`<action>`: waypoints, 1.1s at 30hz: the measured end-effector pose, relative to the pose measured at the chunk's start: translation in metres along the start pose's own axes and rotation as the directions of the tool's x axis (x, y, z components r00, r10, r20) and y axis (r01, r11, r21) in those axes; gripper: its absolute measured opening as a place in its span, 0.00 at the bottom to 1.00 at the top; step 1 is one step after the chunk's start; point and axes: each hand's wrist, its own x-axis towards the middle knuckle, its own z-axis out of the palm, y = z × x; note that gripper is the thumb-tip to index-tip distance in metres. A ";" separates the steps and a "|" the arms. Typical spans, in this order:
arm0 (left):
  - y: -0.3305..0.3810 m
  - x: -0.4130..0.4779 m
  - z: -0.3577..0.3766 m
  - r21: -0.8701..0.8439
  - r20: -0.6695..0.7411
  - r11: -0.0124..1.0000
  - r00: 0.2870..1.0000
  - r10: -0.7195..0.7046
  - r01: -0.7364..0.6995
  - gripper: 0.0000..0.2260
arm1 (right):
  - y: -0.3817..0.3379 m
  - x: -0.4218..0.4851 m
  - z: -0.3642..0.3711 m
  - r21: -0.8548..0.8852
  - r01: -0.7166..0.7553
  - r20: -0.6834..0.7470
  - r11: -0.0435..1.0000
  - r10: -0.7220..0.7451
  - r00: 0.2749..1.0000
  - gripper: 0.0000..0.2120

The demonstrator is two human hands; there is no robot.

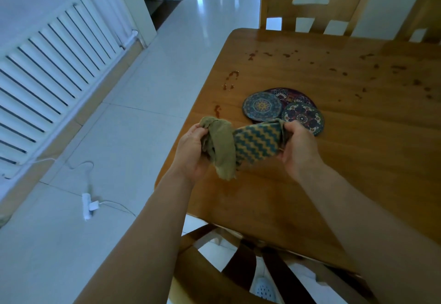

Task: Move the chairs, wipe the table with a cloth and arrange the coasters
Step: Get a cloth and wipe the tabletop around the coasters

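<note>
1. Nearest, below the forearms, the back of a wooden chair (214, 268) sits at the near edge of the worktop (346, 160); whether it touches the edge I cannot tell.
2. Over the near-left corner of the worktop, both hands grip one cloth (241, 146) between them; the left hand (191, 153) is closed around its bunched olive end, the right hand (298, 148) is closed on the zigzag-patterned end.
3. The cloth looks soft, light and limp — a loose corner droops below the left hand; I judge it best folded or wadded into a flat pad and pressed under one palm to wipe.
4. Just beyond the right hand lie three round coasters (262, 106) in one overlapping cluster; two smaller ones rest on a larger, darker one; they look thin, stiff and light, so a pinch at the rim should lift each.
5. Dark spill spots (232, 75) scatter over the worktop, too many to count; a few sit near the left edge, more toward the far right.
6. At the far edge stand two more chairs (315, 5) — three in view overall; left of the worktop are a white radiator (47, 65) and a power strip (87, 205) on the floor.
</note>
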 end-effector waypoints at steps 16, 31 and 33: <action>-0.081 -0.021 0.038 0.836 0.480 -0.055 0.778 -0.406 -0.545 0.22 | 0.018 0.029 -0.056 -0.596 0.009 -0.125 0.803 -0.104 0.987 0.07; -0.084 -0.013 0.039 0.886 0.432 0.093 0.881 0.194 -0.455 0.09 | 0.041 0.025 -0.076 -0.730 0.676 0.683 -0.102 -0.083 0.726 0.27; -0.065 -0.020 0.037 0.849 0.354 0.340 0.914 0.200 -0.403 0.13 | 0.033 0.024 -0.070 -0.715 0.697 0.683 -0.041 -0.250 0.686 0.19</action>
